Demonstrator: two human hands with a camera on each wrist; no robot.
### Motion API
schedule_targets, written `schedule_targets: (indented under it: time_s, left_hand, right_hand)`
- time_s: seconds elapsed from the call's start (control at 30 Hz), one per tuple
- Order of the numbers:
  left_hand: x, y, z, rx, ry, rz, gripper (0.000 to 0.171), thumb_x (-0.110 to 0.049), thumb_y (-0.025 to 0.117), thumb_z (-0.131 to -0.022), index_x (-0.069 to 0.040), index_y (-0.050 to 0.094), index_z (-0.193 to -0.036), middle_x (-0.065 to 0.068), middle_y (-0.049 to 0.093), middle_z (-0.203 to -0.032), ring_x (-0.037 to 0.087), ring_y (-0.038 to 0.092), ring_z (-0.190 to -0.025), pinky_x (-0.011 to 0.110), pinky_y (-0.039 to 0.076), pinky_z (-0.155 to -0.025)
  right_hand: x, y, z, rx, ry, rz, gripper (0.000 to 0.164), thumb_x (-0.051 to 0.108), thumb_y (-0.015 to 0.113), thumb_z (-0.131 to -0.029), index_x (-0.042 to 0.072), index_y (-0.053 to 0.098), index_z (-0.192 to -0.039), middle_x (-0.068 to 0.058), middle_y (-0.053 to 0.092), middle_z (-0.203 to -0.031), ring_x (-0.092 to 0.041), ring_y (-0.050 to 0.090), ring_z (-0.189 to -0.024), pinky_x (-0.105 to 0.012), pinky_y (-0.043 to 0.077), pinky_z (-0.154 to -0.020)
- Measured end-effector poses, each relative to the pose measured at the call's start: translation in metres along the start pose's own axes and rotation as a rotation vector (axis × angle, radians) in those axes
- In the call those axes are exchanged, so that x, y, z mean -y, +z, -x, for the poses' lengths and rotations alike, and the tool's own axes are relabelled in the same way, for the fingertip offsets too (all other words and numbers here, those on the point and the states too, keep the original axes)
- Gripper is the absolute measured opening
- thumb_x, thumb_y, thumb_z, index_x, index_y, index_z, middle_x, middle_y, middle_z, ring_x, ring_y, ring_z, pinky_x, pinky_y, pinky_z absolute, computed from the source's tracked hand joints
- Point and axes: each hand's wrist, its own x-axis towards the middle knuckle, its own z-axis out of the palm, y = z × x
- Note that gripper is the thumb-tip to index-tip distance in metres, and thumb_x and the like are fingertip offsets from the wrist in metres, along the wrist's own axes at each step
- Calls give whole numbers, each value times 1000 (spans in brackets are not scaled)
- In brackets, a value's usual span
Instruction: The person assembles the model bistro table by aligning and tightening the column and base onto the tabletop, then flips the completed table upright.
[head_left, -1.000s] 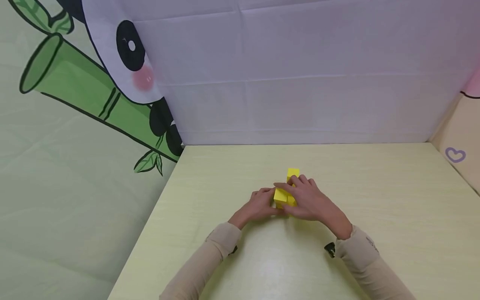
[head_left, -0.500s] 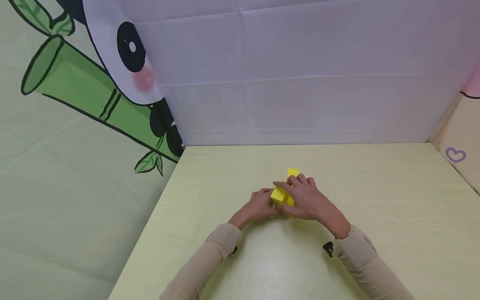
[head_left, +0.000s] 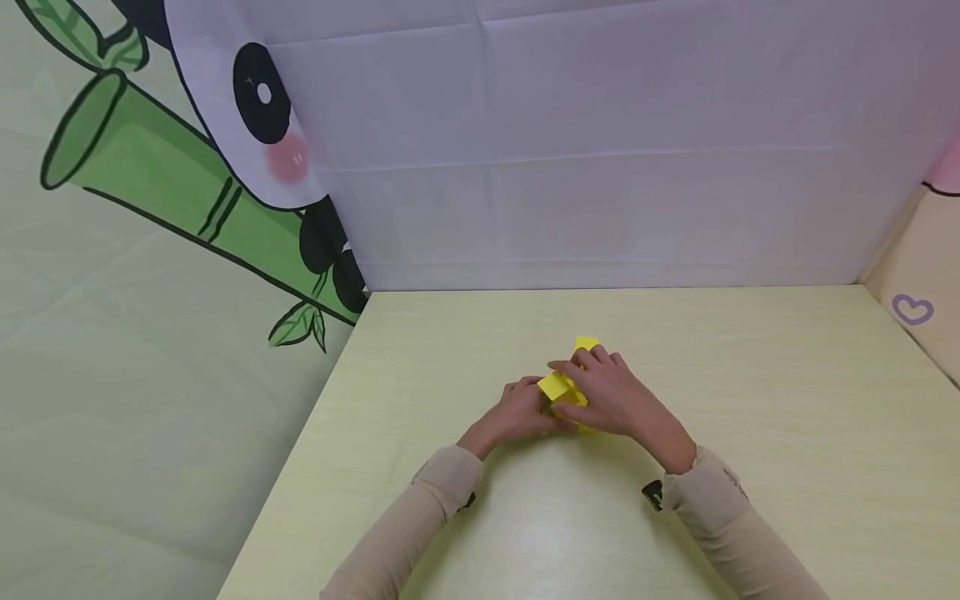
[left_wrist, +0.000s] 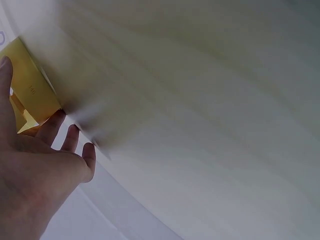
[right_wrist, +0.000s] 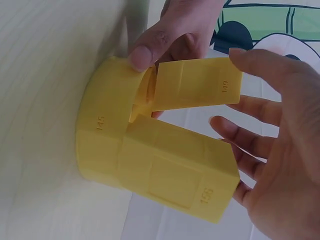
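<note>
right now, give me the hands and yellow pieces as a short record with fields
right hand: pinches block 149
left hand: holds the curved base
block 149 position: tilted, gap to block 156 widening upward
block 156 position: juts up from the base; how joined, unclear
table: pale, under both hands
bamboo drawing: on the cloth at left

Three yellow pieces are seen together on the table (head_left: pixel 750 467). The base (right_wrist: pixel 102 122) is hollow, with a curved wall marked 145. Block 156 (right_wrist: pixel 180 172) is joined to it, rising from its rim, with a rectangle outlined on one face. Block 149 (right_wrist: pixel 195 82), smooth and flat-sided, is held tilted beside block 156, its lower end set at the base's opening; whether it is seated cannot be told.
</note>
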Motion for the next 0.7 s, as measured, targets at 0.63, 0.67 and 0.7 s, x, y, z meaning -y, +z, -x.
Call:
schedule_targets:
  time_s: [0.63, 0.67, 0.7]
  left_hand:
    - [0, 0, -1, 11, 37, -39, 67, -52, 77, -90, -24, 57, -147, -5, 68, -132, 31, 42, -142, 53, 26, -116]
    - [0, 0, -1, 14, 39, -37, 66, -52, 77, -91, -24, 57, -147, -5, 68, -131, 31, 42, -142, 53, 26, -116]
    - [0, 0, -1, 16, 39, -30, 65, -51, 77, -91, -24, 58, -146, -5, 68, -130, 32, 42, -142, 54, 25, -116]
  right_hand:
    - [1, 9, -6, -91, 66, 113, 40, 39, 76, -93, 3, 69, -110, -7, 59, -92, -26, 54, -83, -43, 47, -71]
    - [1, 10, -6, -95, 76, 114, 42, 40, 76, -92, 2, 69, -110, -7, 59, -92, -27, 55, -85, -44, 47, -71]
    - [1, 10, -7, -98, 82, 111, 43, 40, 76, -92, 2, 69, -112, -8, 60, -93, -27, 56, -86, -45, 48, -72]
